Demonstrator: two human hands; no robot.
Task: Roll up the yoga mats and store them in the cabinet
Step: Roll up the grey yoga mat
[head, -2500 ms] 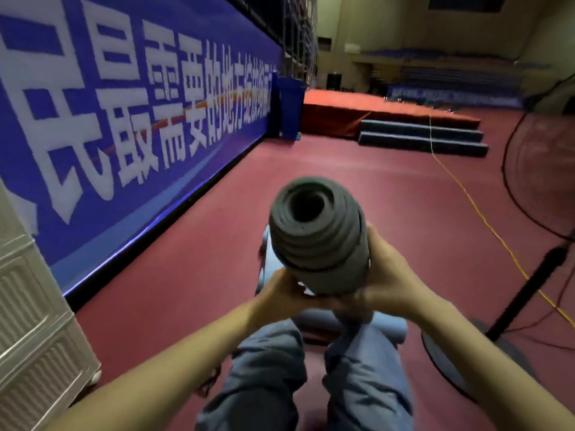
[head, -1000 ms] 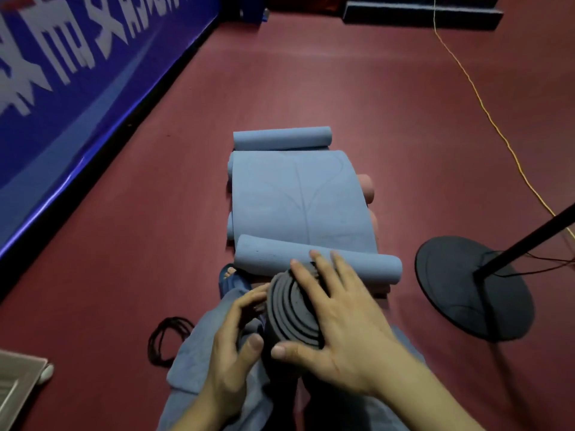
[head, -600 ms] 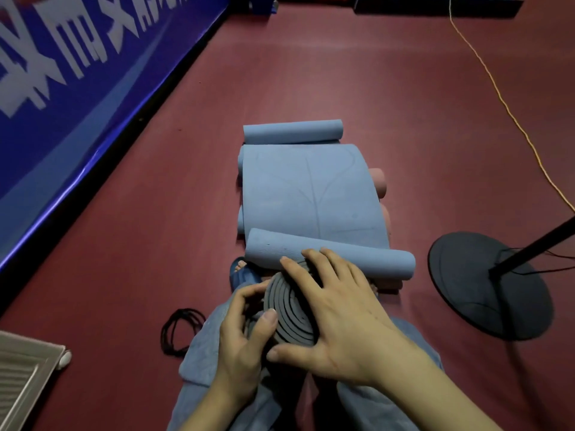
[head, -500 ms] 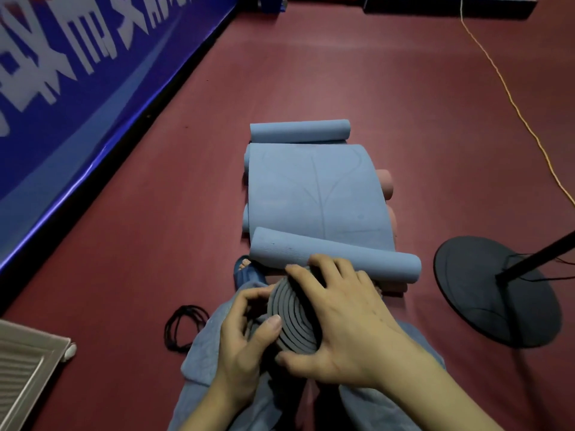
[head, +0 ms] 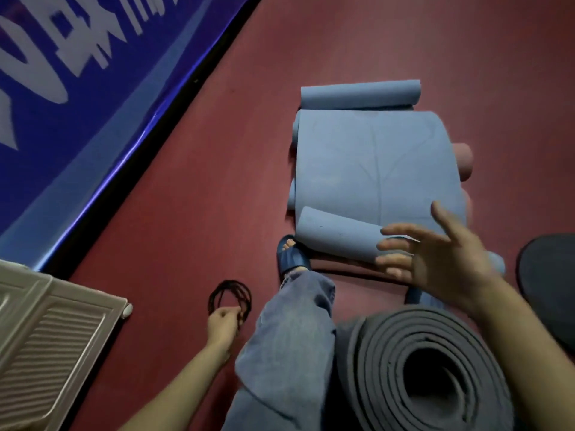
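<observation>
Left hand pinches the black cord loops on the floor — right hand spread, grip apart, above the rolled grey mat.

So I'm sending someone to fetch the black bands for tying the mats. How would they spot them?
Start at the white cabinet by the blue banner wall. On the red floor between it and the person's left leg lies a bundle of thin black bands, pinched by the left hand. It's the only thin looped thing there; the mats are thick rolls.

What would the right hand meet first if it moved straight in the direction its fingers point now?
The right hand, open, points left over the near rolled end of the blue mat. It would probably meet that roll first, though its height above it is unclear.
</observation>
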